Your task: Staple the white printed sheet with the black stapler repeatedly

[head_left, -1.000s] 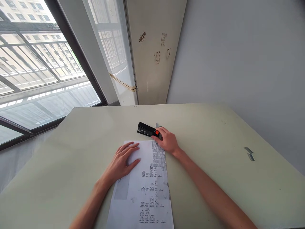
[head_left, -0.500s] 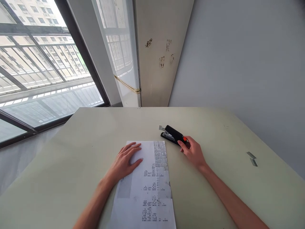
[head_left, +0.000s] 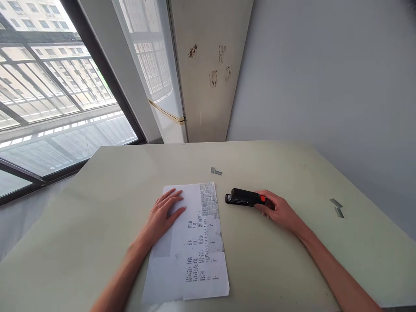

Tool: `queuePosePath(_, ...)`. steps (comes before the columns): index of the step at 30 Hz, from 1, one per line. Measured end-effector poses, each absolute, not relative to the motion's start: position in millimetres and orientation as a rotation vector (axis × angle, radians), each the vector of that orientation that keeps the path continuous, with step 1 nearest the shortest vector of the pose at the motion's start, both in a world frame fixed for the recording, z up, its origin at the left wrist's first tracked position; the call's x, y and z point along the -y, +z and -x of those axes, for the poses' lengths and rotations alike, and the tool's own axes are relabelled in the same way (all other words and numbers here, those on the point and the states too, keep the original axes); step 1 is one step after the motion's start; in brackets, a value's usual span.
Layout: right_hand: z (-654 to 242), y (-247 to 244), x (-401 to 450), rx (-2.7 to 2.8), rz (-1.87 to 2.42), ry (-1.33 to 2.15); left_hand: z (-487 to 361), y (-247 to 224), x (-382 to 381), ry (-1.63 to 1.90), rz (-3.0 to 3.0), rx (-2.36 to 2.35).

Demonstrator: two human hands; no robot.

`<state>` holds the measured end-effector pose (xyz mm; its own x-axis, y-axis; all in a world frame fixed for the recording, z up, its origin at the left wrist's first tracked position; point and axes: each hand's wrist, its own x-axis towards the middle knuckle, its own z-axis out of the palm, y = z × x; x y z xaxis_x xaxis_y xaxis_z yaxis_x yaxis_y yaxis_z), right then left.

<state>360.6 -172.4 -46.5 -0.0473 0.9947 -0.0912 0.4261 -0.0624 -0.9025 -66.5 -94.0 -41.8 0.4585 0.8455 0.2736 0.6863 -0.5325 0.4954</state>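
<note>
Hands are working well apart: right hand is gripping the black stapler by its rear end, thumb on the near side, fingers on the far side. Left hand is pressing down palm-first on the paper, fingers spread slightly, thumb angling out, gripping nothing.

Stapler is sitting to the right of the paper's far end, just off its edge, not touching it. Long axis is running roughly left-right across the desk; nose is pointing left at the paper, rear is ending in the right hand. Base is poking out past the top arm at the nose. Orange-red button is showing right by the fingers. Body is hiding whatever its magazine is holding; can't tell the load.

Paper is lying flat, long axis running away from the person. Dense rows of staples are covering its far right corner; printed text is running below, too small to read.

Farther out: two grey strips are lying beyond the paper, end to end at an angle. Another grey pair is lying well off to the right. Behind the desk, a beige panel is standing with brown patches, grey wall to its right, window far left.
</note>
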Motion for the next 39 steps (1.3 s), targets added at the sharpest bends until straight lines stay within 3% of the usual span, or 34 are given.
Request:
queuePosePath(8, -358, -39, 174, 1.573, 1.557, 1.067, 57, -30, 82, 0.631, -2.468, -1.343)
queuePosePath(17, -357, -41, 177, 1.484, 1.623, 1.045, 9, -17, 95, 0.456, -2.635, -1.033)
queuePosePath(39, -355, -43, 174, 1.367, 1.605, 1.047, -10, -46, 98, 0.455, -2.756, -0.989)
